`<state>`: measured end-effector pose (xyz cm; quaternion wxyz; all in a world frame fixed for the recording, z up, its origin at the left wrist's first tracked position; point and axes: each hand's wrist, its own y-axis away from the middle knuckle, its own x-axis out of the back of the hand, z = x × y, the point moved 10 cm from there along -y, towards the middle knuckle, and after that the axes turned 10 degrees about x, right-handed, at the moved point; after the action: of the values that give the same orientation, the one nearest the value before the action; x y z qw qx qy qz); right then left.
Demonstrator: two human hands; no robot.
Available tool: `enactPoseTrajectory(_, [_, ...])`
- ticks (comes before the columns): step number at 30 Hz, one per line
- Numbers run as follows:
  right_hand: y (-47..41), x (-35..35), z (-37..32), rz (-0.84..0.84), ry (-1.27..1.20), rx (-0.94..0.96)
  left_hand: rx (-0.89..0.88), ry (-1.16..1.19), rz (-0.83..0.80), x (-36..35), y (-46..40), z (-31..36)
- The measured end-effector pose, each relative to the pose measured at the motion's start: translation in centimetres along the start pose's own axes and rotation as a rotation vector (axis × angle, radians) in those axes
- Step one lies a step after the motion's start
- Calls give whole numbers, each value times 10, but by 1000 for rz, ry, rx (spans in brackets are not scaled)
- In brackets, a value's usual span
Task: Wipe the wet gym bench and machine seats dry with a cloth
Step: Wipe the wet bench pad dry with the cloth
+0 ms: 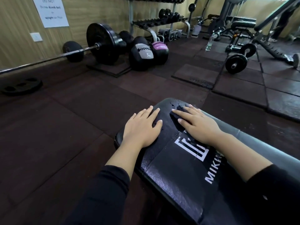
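A black padded gym bench with a white logo runs from the lower right toward the middle of the view. Water drops sit on its far end, near the rounded tip. My right hand lies flat on a dark cloth and presses it onto the pad just short of the wet patch. Most of the cloth is hidden under the palm. My left hand rests flat on the bench's left edge, fingers spread, with nothing in it.
A loaded barbell lies along the wall at the left, with medicine balls beside it. A weight plate lies on the floor at far left. A dumbbell, a water bottle and another bench stand at the right.
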<state>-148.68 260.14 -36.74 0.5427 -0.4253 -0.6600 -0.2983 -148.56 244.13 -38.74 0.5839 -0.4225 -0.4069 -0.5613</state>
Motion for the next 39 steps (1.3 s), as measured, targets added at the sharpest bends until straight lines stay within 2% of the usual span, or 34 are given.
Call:
enactPoseTrajectory(7, [-8, -4, -7, -18, 0, 74, 3, 0, 21, 1, -1, -1])
enactPoseTrajectory(13, [-76, -6, -12, -22, -21, 98, -2, 0, 23, 1, -2, 0])
enactPoseTrajectory(17, [-99, 2, 21, -19, -132, 18, -17, 13, 17, 0, -2, 0])
enactPoseTrajectory(22, [-62, 11, 59, 31, -146, -121, -20, 20, 15, 1, 0, -1])
enactPoseTrajectory(27, [-29, 4, 13, -17, 39, 25, -13, 26, 11, 0, -1, -1])
enactPoseTrajectory(32, [-79, -12, -27, -17, -10, 132, -16, 11, 25, 1, -1, 0])
enactPoseTrajectory(35, [-108, -8, -6, -12, -89, 83, -23, 21, 18, 0, -1, 0])
enactPoseTrajectory(39, [-92, 6, 47, 51, -160, -73, -22, 15, 12, 0, 1, -1])
